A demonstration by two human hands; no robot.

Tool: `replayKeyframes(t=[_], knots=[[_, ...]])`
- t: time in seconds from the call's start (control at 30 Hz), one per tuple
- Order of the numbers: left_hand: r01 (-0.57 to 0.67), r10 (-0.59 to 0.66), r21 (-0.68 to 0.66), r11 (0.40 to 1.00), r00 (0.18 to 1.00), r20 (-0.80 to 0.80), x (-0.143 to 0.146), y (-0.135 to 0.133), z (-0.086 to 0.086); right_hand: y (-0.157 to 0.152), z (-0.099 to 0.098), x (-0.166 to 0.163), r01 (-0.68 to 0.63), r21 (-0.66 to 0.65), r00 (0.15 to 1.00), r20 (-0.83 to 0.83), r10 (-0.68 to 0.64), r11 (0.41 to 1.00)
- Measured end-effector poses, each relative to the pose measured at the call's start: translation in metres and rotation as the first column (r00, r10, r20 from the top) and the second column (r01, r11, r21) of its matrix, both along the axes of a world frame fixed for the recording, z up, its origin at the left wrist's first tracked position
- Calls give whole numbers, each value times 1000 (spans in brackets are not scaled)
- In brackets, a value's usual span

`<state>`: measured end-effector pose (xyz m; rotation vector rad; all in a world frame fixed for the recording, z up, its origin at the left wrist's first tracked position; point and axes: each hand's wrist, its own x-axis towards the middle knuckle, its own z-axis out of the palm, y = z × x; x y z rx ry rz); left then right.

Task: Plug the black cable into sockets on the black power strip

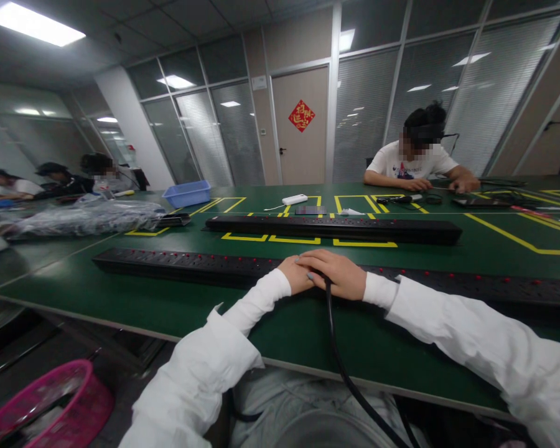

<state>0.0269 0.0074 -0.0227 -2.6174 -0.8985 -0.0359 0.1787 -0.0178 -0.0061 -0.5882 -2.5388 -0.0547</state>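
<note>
A long black power strip [182, 264] with red switches lies across the green table [135, 305] in front of me. My left hand [295, 275] and my right hand [338, 274] rest together at its middle, the right laid partly over the left. A black cable [335, 348] runs from under my right hand down over the table edge to my lap; the fingers curl around it. My left hand's fingers are hidden under the right hand. Both arms wear white sleeves.
A second black power strip [331, 229] lies farther back. Beyond it are a white device [294, 200], a blue bin [187, 193] and plastic-wrapped goods [84, 218]. A person [417, 158] sits opposite; others sit far left. A pink basket [51, 404] stands on the floor.
</note>
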Motion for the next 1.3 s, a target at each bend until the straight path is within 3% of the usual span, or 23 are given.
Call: replayKeyframes(t=[0.5, 0.9, 1.3], knots=[[-63, 63, -16, 998, 998, 5, 0, 2, 1, 1, -1, 1, 2, -15, 1000, -11, -2, 1000], [-52, 55, -52, 997, 996, 64, -2, 2, 0, 9, -3, 2, -18, -111, 996, -89, 8, 994], [27, -27, 15, 1000, 1000, -10, 1, -2, -2, 1, 2, 2, -28, -17, 1000, 4, 28, 999]])
